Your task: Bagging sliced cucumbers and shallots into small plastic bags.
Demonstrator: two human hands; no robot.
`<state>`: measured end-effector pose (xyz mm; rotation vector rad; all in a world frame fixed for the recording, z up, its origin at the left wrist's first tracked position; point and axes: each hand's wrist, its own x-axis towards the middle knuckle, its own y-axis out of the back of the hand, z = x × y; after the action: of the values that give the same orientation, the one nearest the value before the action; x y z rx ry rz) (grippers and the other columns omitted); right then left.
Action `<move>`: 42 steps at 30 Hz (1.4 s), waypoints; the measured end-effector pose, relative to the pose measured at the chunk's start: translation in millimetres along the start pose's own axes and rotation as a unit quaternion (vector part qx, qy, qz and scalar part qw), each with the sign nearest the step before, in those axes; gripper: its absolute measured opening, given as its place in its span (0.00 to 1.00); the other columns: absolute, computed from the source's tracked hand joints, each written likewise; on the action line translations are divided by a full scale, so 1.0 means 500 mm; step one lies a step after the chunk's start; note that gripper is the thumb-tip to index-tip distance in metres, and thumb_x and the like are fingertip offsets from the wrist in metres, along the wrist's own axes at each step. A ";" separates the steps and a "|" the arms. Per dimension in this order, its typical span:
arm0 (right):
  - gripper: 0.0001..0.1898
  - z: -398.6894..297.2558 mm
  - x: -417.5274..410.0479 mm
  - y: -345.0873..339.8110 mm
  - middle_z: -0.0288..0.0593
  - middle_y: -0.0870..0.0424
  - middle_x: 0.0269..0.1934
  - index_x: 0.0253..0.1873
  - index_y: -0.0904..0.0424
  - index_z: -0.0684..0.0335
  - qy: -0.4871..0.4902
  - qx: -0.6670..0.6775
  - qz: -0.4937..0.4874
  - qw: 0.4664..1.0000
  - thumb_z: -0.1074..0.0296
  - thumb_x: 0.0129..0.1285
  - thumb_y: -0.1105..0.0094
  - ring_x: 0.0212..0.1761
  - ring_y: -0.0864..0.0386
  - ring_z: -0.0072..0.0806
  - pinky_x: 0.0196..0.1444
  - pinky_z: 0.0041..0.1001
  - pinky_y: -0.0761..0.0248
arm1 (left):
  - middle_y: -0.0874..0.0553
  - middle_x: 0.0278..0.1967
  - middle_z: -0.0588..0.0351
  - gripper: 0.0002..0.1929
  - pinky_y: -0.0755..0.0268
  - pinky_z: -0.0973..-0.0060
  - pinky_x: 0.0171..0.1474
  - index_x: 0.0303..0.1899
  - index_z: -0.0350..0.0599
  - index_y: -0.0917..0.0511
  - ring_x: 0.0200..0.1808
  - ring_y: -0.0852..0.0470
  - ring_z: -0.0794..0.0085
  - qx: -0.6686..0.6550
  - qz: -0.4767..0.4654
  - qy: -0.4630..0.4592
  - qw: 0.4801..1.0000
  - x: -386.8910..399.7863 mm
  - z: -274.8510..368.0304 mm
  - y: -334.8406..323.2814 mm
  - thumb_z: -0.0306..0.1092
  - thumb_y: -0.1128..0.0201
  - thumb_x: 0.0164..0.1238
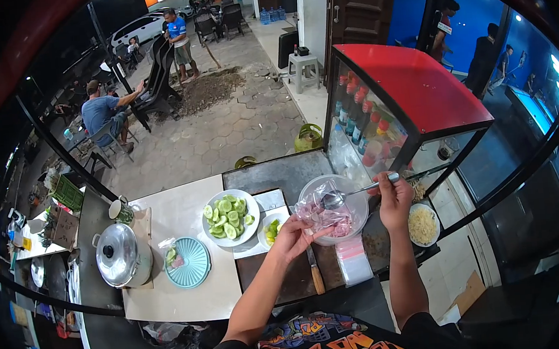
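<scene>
My left hand [294, 236] holds a small clear plastic bag [314, 206] open above a round plastic tub [361, 202]. In my right hand [395, 200] is a metal spoon [333, 200], its bowl at the mouth of the bag. Chopped pinkish food [341, 226], perhaps sliced shallots, lies in the tub. A stack of zip-top plastic bags [354, 262] sits just in front of the tub. Beside it rests a knife with a wooden handle [317, 279]. To the left are a white plate of sliced cucumber [227, 217] and a small bowl of cut green pieces [273, 230].
A teal ribbed lid [194, 267] with a filled bag on it lies at left, near a lidded metal pot [118, 253] and a mug [121, 211]. At right stand a red-topped glass display case [415, 85] with bottles and a bowl of pale shredded food [422, 225]. People are beyond the counter.
</scene>
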<state>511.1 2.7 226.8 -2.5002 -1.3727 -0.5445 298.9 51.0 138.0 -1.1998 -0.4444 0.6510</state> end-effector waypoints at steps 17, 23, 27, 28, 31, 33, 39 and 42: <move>0.11 0.029 -0.017 -0.032 0.36 0.21 0.25 0.36 0.24 0.70 -0.065 -0.036 -0.126 0.989 0.66 0.69 0.47 0.25 0.21 0.19 0.28 0.19 0.30 | 0.37 0.65 0.42 0.25 0.34 0.45 0.61 0.66 0.36 0.44 0.62 0.31 0.44 0.015 0.002 0.040 0.999 0.005 -0.001 -0.027 0.37 0.63 0.72; 0.12 0.000 -0.008 -0.037 0.36 0.21 0.28 0.36 0.25 0.69 -0.003 -0.061 -0.071 0.996 0.66 0.69 0.48 0.26 0.21 0.18 0.30 0.17 0.29 | 0.34 0.63 0.42 0.24 0.30 0.47 0.59 0.66 0.37 0.45 0.62 0.30 0.48 0.110 0.051 -0.016 0.992 0.002 -0.006 -0.027 0.28 0.56 0.70; 0.11 -0.001 -0.009 -0.044 0.37 0.21 0.28 0.36 0.25 0.69 -0.002 -0.052 -0.064 0.997 0.66 0.69 0.49 0.27 0.21 0.18 0.30 0.18 0.30 | 0.32 0.61 0.41 0.23 0.30 0.47 0.60 0.64 0.36 0.42 0.61 0.29 0.49 0.165 0.059 -0.030 0.984 0.002 -0.007 -0.019 0.23 0.52 0.68; 0.11 0.003 -0.012 -0.045 0.37 0.21 0.28 0.36 0.25 0.69 -0.002 -0.052 -0.062 0.997 0.66 0.69 0.49 0.27 0.21 0.18 0.30 0.18 0.30 | 0.32 0.61 0.41 0.23 0.30 0.47 0.60 0.64 0.36 0.42 0.61 0.29 0.49 0.166 0.058 -0.028 0.984 0.004 -0.006 -0.019 0.23 0.52 0.68; 0.11 0.015 -0.016 -0.047 0.37 0.21 0.28 0.35 0.25 0.69 -0.042 -0.050 -0.137 0.988 0.67 0.69 0.49 0.27 0.21 0.18 0.30 0.18 0.31 | 0.30 0.60 0.43 0.21 0.29 0.45 0.59 0.62 0.35 0.40 0.61 0.29 0.50 0.073 0.045 0.013 0.996 0.007 -0.002 -0.018 0.23 0.52 0.69; 0.13 0.013 -0.017 -0.046 0.36 0.21 0.25 0.35 0.24 0.69 -0.031 -0.021 -0.093 0.995 0.63 0.69 0.47 0.25 0.20 0.20 0.26 0.18 0.32 | 0.31 0.61 0.41 0.21 0.31 0.48 0.60 0.63 0.37 0.39 0.62 0.30 0.49 0.074 0.065 0.001 0.995 0.004 -0.007 -0.004 0.30 0.52 0.71; 0.12 0.032 0.013 0.010 0.37 0.20 0.28 0.38 0.23 0.69 -0.031 0.030 0.018 0.999 0.65 0.69 0.47 0.25 0.22 0.19 0.28 0.18 0.30 | 0.33 0.63 0.42 0.22 0.30 0.50 0.61 0.63 0.39 0.39 0.62 0.30 0.50 0.033 0.093 0.002 0.995 0.005 -0.002 0.012 0.41 0.54 0.74; 0.11 0.030 0.018 0.026 0.37 0.20 0.28 0.37 0.23 0.69 -0.036 0.039 0.032 0.998 0.65 0.68 0.47 0.25 0.22 0.19 0.29 0.18 0.30 | 0.33 0.63 0.43 0.21 0.29 0.51 0.60 0.63 0.39 0.40 0.62 0.30 0.49 0.015 0.082 0.003 0.997 0.003 0.001 0.008 0.38 0.55 0.74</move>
<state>529.9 8.3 216.6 -2.5146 -1.3077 -0.3839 298.8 53.4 134.4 -1.2184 -0.3327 0.7912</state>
